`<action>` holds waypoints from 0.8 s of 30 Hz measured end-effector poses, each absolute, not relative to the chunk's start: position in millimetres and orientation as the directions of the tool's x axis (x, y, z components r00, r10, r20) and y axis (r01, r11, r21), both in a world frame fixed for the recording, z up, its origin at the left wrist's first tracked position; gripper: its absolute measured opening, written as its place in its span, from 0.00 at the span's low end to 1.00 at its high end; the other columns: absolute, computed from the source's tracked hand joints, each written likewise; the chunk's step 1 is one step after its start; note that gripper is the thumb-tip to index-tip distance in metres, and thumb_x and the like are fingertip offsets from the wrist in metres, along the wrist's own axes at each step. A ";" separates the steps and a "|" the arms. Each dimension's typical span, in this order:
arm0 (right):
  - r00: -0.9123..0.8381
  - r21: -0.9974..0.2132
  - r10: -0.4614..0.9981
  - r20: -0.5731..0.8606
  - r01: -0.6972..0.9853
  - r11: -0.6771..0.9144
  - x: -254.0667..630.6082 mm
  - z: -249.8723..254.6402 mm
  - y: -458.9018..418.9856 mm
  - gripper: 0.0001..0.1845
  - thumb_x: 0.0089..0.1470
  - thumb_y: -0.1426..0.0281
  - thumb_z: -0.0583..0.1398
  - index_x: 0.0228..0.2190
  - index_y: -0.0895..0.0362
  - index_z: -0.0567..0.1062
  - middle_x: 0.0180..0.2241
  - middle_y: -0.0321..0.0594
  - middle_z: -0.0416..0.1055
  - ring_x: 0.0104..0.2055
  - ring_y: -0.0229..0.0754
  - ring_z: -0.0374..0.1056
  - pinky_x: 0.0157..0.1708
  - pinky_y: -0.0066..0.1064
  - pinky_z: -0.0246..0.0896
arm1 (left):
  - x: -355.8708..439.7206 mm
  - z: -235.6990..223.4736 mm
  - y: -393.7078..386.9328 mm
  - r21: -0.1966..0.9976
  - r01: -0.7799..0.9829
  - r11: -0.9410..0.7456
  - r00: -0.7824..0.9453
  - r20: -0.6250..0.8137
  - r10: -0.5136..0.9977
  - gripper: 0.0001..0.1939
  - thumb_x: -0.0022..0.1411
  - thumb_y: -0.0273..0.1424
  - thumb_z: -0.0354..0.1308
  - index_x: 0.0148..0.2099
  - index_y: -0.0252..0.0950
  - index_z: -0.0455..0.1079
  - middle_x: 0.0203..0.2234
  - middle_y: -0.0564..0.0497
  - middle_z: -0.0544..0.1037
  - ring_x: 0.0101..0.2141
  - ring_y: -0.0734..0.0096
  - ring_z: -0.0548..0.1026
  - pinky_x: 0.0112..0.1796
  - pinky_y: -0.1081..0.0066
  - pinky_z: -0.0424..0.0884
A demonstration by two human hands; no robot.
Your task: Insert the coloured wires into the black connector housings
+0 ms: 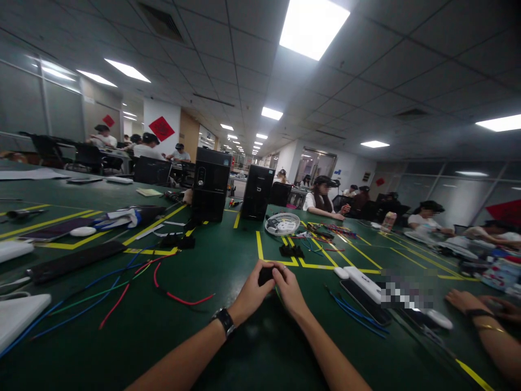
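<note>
My left hand (251,296), with a black watch on its wrist, and my right hand (290,290) meet over the green table (228,260). Both close together around a small black object (266,275) held between the fingertips. A thin green wire (278,295) seems to run down from it between the hands. A red wire (179,297) lies on the table just left of my left hand. Small black parts (291,251) sit on the table beyond my hands.
Blue, red and green wires (101,293) spread at the left beside a black keyboard (73,262). Two black computer towers (210,184) stand at the back, with a white basket (282,224). Another person's hands (480,307) rest at the right. More blue wires (354,310) lie near white devices.
</note>
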State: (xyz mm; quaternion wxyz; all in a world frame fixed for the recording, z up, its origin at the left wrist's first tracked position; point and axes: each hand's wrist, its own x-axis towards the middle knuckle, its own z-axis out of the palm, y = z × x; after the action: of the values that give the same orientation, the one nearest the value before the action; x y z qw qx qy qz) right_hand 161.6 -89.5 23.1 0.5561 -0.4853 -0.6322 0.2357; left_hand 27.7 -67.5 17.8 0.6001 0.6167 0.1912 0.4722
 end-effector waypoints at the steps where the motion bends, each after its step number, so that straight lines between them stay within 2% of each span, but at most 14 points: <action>1: 0.087 -0.839 0.876 0.475 0.345 0.421 161.3 22.0 -89.1 0.17 0.57 0.62 0.54 0.43 0.56 0.73 0.43 0.43 0.72 0.46 0.46 0.67 0.48 0.38 0.62 | 27.3 18.5 -68.6 0.925 -0.343 -0.163 0.495 0.326 0.806 0.15 0.55 0.32 0.57 0.46 0.40 0.63 0.47 0.46 0.68 0.46 0.61 0.70 0.38 0.65 0.73; 5: 0.080 -0.841 0.871 0.484 0.317 0.439 160.1 19.2 -88.6 0.16 0.57 0.62 0.54 0.44 0.55 0.73 0.44 0.43 0.72 0.47 0.45 0.67 0.49 0.37 0.61 | 26.5 20.8 -72.4 0.909 -0.415 -0.021 0.529 0.260 0.808 0.14 0.56 0.34 0.56 0.46 0.40 0.63 0.46 0.46 0.67 0.44 0.61 0.70 0.35 0.65 0.74; 9: 0.109 -0.840 0.861 0.497 0.309 0.446 159.1 19.8 -88.1 0.17 0.57 0.60 0.54 0.43 0.56 0.73 0.44 0.43 0.72 0.46 0.45 0.67 0.48 0.36 0.61 | 27.8 20.8 -71.6 0.889 -0.459 0.008 0.534 0.268 0.802 0.14 0.59 0.39 0.52 0.46 0.41 0.65 0.47 0.47 0.68 0.46 0.62 0.70 0.36 0.67 0.73; 12: 0.167 -0.858 0.860 0.482 0.289 0.425 159.0 21.7 -87.0 0.19 0.55 0.57 0.55 0.41 0.57 0.74 0.41 0.44 0.73 0.44 0.46 0.68 0.46 0.36 0.62 | 31.0 19.9 -66.7 0.874 -0.484 0.033 0.517 0.255 0.817 0.20 0.61 0.46 0.48 0.51 0.42 0.63 0.48 0.46 0.69 0.46 0.62 0.70 0.39 0.65 0.72; 14: 0.208 -0.882 0.868 0.451 0.253 0.397 159.1 22.2 -85.7 0.21 0.54 0.56 0.56 0.41 0.58 0.74 0.39 0.44 0.74 0.42 0.46 0.68 0.45 0.35 0.63 | 34.2 18.1 -61.6 0.849 -0.523 0.076 0.488 0.225 0.844 0.25 0.61 0.49 0.48 0.57 0.45 0.58 0.48 0.46 0.70 0.45 0.62 0.71 0.40 0.64 0.71; 16: 0.225 -0.898 0.876 0.426 0.219 0.381 159.1 21.6 -83.9 0.21 0.54 0.56 0.56 0.41 0.59 0.73 0.39 0.44 0.73 0.42 0.45 0.68 0.45 0.35 0.62 | 37.9 15.6 -56.3 0.810 -0.572 0.129 0.462 0.189 0.866 0.29 0.60 0.48 0.50 0.61 0.46 0.53 0.48 0.45 0.70 0.44 0.62 0.72 0.41 0.63 0.70; 18: 0.215 -0.903 0.883 0.417 0.208 0.376 159.3 20.4 -82.0 0.21 0.54 0.56 0.56 0.42 0.59 0.72 0.40 0.44 0.73 0.43 0.45 0.68 0.46 0.35 0.61 | 41.2 13.7 -52.0 0.764 -0.620 0.176 0.447 0.160 0.880 0.30 0.60 0.44 0.54 0.62 0.44 0.52 0.48 0.44 0.71 0.44 0.62 0.72 0.43 0.64 0.69; 21: 0.193 -0.897 0.887 0.420 0.238 0.373 160.7 19.8 -81.7 0.21 0.55 0.57 0.56 0.44 0.58 0.70 0.43 0.44 0.72 0.46 0.45 0.67 0.47 0.35 0.60 | 42.6 16.0 -48.6 0.695 -0.686 0.216 0.398 0.110 0.911 0.28 0.58 0.38 0.58 0.59 0.40 0.57 0.46 0.43 0.72 0.43 0.65 0.73 0.43 0.67 0.68; 24: 0.199 -0.837 0.858 0.474 0.403 0.370 162.3 23.2 -88.0 0.19 0.56 0.57 0.55 0.44 0.57 0.69 0.42 0.44 0.72 0.45 0.44 0.67 0.44 0.33 0.60 | 37.2 24.2 -45.7 0.692 -0.697 0.188 0.343 0.091 0.935 0.23 0.56 0.38 0.60 0.52 0.35 0.65 0.41 0.44 0.74 0.38 0.68 0.73 0.39 0.71 0.68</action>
State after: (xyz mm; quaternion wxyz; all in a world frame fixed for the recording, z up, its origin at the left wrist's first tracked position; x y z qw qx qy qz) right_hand 162.3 -88.0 23.2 0.5694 -0.5247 -0.6005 0.1996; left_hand 37.2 -45.7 24.2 0.7495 0.3309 0.1796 0.5445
